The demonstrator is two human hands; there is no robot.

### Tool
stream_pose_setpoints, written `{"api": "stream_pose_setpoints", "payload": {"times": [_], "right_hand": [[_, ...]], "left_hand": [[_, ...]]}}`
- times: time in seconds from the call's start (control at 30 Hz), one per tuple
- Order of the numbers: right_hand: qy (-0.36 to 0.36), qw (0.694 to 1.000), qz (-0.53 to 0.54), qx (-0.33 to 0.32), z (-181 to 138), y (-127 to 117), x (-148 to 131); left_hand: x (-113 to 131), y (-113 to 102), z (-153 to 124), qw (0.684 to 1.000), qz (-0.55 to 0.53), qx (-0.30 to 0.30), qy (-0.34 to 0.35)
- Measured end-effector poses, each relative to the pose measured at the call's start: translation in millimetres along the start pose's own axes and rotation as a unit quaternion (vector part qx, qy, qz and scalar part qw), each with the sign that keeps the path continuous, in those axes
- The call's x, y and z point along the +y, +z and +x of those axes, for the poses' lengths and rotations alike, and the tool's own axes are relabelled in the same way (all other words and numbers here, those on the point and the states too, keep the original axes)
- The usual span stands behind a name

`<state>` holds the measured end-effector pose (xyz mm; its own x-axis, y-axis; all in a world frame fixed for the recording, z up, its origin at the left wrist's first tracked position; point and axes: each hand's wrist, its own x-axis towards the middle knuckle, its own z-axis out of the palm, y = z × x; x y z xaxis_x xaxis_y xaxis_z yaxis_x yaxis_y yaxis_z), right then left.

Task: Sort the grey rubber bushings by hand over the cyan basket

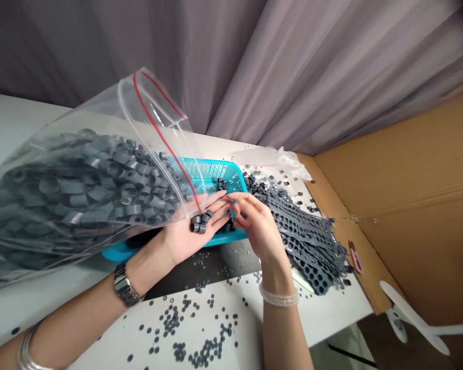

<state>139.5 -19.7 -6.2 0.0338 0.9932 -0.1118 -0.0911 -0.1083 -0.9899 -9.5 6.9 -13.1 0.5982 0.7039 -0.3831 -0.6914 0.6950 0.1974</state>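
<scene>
Left hand (183, 232) palm up, fingers extended and slightly parted, bearing grey rings (201, 222) by the bag (100, 110) mouth, presumably as a tray; right hand (257, 221) fingers curled, cannot tell if pinching anything.

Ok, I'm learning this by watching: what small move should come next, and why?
Probably tip the left hand toward the clear bag, to let the short grey tubes slide in: several lie loose on that palm, close to the bag's red-lined mouth, and many similar ones are already inside.
</scene>
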Motion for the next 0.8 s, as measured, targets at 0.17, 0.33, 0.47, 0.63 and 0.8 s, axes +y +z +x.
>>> {"api": "stream_pose_setpoints", "payload": {"times": [0.17,0.33,0.47,0.63,0.8], "right_hand": [[-0.088,0.950,-0.288,-0.078,-7.9,7.2,-5.0],[-0.082,0.962,-0.238,-0.102,-3.8,3.8,-0.2],[-0.067,0.976,-0.196,-0.068,-0.8,-0.4,1.8],[-0.071,0.971,-0.220,-0.059,-3.3,1.2,-0.1],[-0.078,0.969,-0.226,-0.057,-3.5,6.0,1.3]], "left_hand": [[2.1,5.6,-1.9,1.000,0.012,0.025,-0.003],[2.4,5.2,-3.2,1.000,-0.010,0.006,-0.025],[1.5,4.5,-2.9,0.999,-0.014,-0.004,-0.028],[1.9,3.9,-2.8,0.999,-0.020,-0.013,-0.022],[2.0,1.7,-2.6,0.999,-0.015,-0.018,-0.026]]}}
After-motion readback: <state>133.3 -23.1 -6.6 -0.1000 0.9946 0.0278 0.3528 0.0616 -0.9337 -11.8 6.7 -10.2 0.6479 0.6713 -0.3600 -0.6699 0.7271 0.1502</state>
